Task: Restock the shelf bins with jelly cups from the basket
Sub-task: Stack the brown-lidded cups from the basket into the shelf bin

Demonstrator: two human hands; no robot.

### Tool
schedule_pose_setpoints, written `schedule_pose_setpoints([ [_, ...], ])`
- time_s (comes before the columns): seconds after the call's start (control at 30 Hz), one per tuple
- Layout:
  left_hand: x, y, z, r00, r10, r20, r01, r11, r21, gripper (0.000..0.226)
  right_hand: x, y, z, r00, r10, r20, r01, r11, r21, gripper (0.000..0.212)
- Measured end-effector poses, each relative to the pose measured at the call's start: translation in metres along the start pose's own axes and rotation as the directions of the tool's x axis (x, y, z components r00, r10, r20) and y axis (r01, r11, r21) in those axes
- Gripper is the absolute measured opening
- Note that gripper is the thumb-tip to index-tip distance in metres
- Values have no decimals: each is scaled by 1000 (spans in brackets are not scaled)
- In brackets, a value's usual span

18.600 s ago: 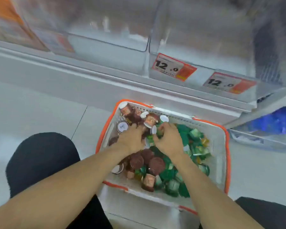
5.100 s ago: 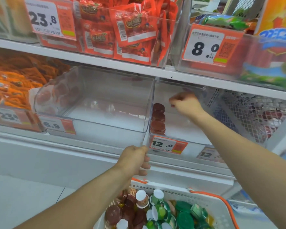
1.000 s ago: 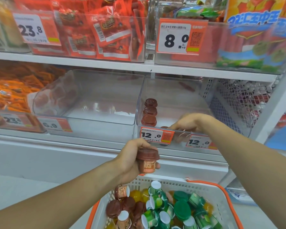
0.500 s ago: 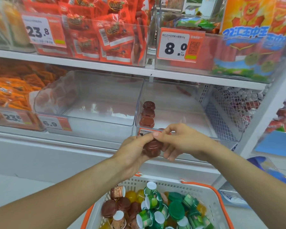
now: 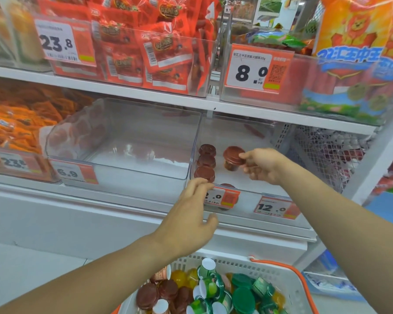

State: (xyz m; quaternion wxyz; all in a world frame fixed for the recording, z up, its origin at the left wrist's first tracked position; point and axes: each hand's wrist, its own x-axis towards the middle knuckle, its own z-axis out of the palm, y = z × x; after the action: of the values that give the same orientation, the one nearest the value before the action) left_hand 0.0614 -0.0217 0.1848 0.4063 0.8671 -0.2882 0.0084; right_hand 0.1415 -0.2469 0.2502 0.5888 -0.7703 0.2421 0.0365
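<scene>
My right hand [image 5: 262, 165] pinches a brown jelly cup [image 5: 232, 157] by its lid inside the clear right-hand shelf bin [image 5: 247, 201]. A row of brown jelly cups [image 5: 205, 162] stands along that bin's left wall. My left hand [image 5: 191, 217] hovers in front of the bin's 12.0 price tag, fingers relaxed and holding nothing. Below, the white basket [image 5: 288, 274] with orange handles holds brown, green and yellow jelly cups [image 5: 213, 291].
An empty clear bin [image 5: 123, 175] tagged 6.9 sits left of the brown-cup bin. Orange snack packs [image 5: 11, 123] fill the far-left bin. The shelf above carries red packets [image 5: 145, 48] and a bin tagged 8.0. A white wire mesh basket [image 5: 327, 152] stands at right.
My right hand took the brown cup from my left hand and carried it up into the right-hand bin. My left hand let go and now hangs free by the price tag.
</scene>
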Motion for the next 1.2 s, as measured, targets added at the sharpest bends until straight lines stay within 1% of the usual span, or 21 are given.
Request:
schedule_pose_setpoints([
  [0.07, 0, -3, 1, 999, 33, -16, -32, 999, 37, 59, 22, 7, 6, 992, 121, 23, -119, 991, -61, 16],
  [0.17, 1, -7, 1, 997, 70, -26, -68, 996, 64, 58, 44, 23, 12, 962, 266, 68, -250, 950, -185, 23],
  [0.23, 2, -9, 0, 997, 71, -23, -70, 996, 64, 55, 50, 29, 14, 946, 314, 79, -284, 922, -261, 29],
  [0.3, 3, -10, 0, 997, 76, -18, -74, 995, 65, 52, 51, 30, 15, 946, 316, 67, -272, 892, -361, 28],
  [0.37, 2, -11, 0, 997, 83, -12, -82, 994, 67, 50, 53, 30, 15, 966, 256, 39, -218, 887, -407, 29],
  [0.43, 2, -12, 0, 997, 81, -5, -81, 994, 68, 49, 57, 32, 15, 989, 146, 12, -131, 921, -366, 31],
  [0.5, 1, -11, 0, 997, 77, -1, -77, 994, 72, 48, 57, 34, 15, 996, 91, 8, -83, 934, -348, 29],
  [0.63, 0, -11, -1, 997, 73, 13, -74, 994, 85, 46, 50, 34, 16, 994, 90, 65, -60, 927, -370, 23],
  [0.7, 1, -12, -2, 997, 71, 16, -72, 994, 86, 46, 46, 34, 16, 995, 72, 64, -41, 917, -396, 22],
  [0.87, 2, -18, -4, 996, 88, 20, -90, 991, 99, 46, 34, 30, 14, 997, 39, 70, 1, 871, -490, 29],
  [0.93, 0, -19, -4, 994, 105, 21, -107, 989, 105, 45, 31, 28, 11, 999, -4, 43, 26, 858, -512, 37],
  [0.97, -1, -19, -4, 993, 116, 16, -117, 988, 104, 44, 28, 27, 10, 998, -54, 7, 50, 857, -513, 39],
  [1.0, -2, -19, -4, 991, 132, 1, -132, 987, 93, 41, 26, 24, 8, 989, -140, -51, 93, 849, -521, 41],
  [1.03, -3, -20, -5, 988, 152, -24, -150, 986, 76, 36, 22, 21, 6, 960, -258, -111, 161, 828, -537, 37],
  [1.07, -4, -21, -6, 983, 175, -56, -172, 983, 61, 29, 14, 16, 6, 906, -392, -158, 249, 797, -550, 28],
  [1.13, -5, -24, -6, 976, 190, -105, -184, 981, 61, 20, -16, 10, 13, 745, -636, -201, 467, 713, -523, 9],
  [1.17, -6, -26, -6, 982, 162, -100, -156, 985, 71, 18, -36, 10, 20, 656, -723, -215, 571, 662, -486, 8],
  [1.2, -7, -30, -4, 992, 110, -61, -104, 990, 92, 18, -54, 15, 29, 571, -790, -225, 669, 606, -430, 9],
])
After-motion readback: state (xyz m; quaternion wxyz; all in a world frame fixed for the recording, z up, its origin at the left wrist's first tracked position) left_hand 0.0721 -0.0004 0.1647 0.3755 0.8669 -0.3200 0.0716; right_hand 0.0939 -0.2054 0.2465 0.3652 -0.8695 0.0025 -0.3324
